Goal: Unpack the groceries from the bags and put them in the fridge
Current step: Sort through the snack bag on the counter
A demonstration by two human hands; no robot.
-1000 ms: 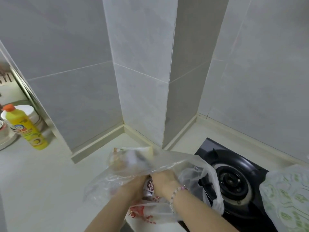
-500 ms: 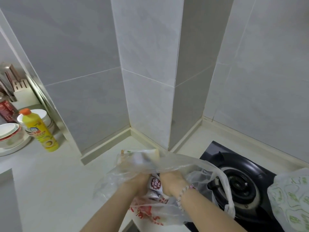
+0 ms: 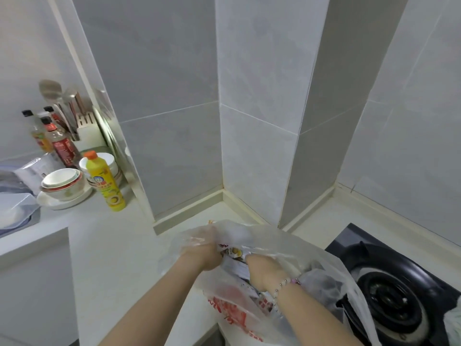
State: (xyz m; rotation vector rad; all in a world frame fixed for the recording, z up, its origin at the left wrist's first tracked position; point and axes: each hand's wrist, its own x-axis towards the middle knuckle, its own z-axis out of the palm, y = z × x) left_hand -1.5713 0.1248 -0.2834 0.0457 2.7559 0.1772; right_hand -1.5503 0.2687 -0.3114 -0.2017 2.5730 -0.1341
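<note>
While the clear bag (image 3: 279,242) sits on the counter (image 3: 119,245), its right side draped over the stove (image 3: 389,298), the head view shows both hands at its mouth. The left hand (image 3: 203,250), partly veiled by film, curls round one end of a printed packet (image 3: 232,252). The right hand (image 3: 265,270), a bracelet (image 3: 284,285) on its wrist, grips the other end. The packet lies in the bag. A yellow bottle (image 3: 107,182) and stacked bowls (image 3: 62,181) stand far left.
</note>
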